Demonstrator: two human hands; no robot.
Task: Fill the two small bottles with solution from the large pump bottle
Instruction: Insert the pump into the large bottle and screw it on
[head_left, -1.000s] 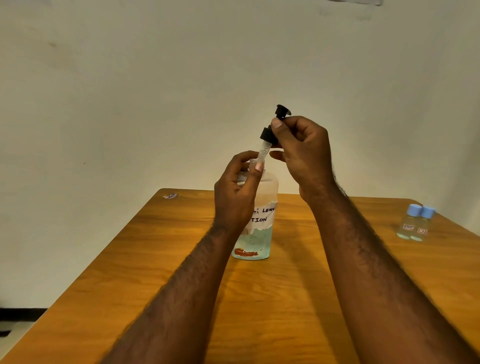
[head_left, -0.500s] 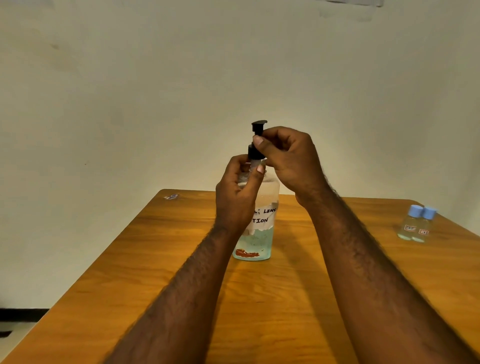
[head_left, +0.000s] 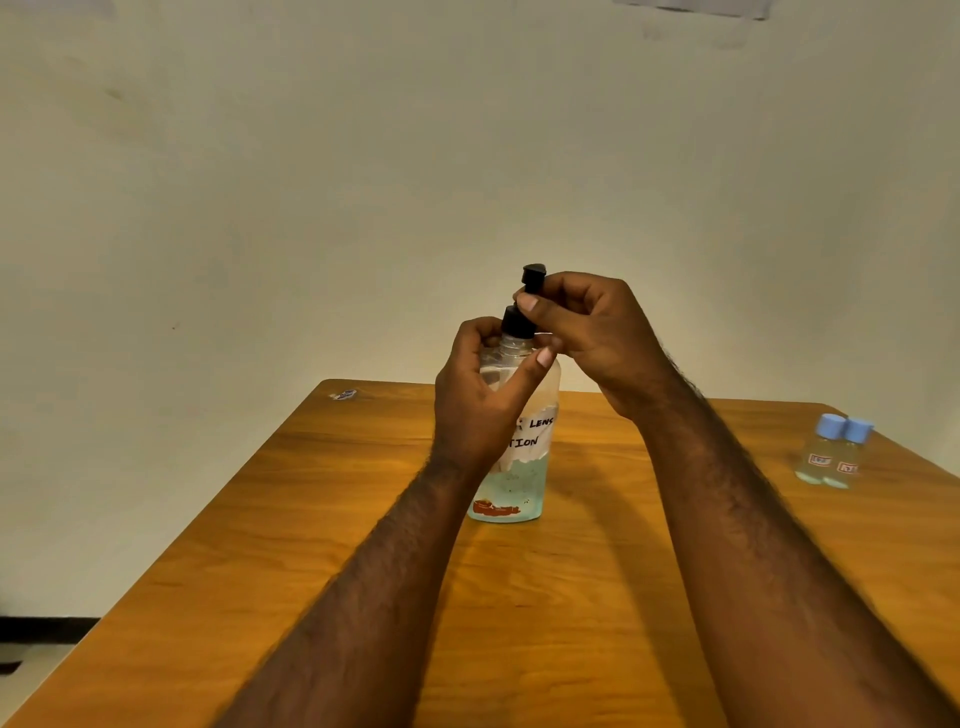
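The large clear pump bottle (head_left: 514, 483) stands upright in the middle of the wooden table (head_left: 322, 545), with a white handwritten label and a little bluish liquid at the bottom. My left hand (head_left: 483, 400) grips its neck and shoulder. My right hand (head_left: 587, 332) pinches the black pump head (head_left: 522, 312), whose collar sits on the bottle's neck. Two small bottles with blue caps (head_left: 831, 452) stand side by side near the table's right edge, both capped and with some clear liquid in them.
A small sticker or scrap (head_left: 343, 395) lies near the table's far left corner. A plain pale wall (head_left: 467, 156) rises just behind the table. The floor shows at the lower left.
The pump head was lifted out and tilted a second ago. My right hand has lowered it into the neck, and the collar now sits on the bottle. The nozzle has turned.
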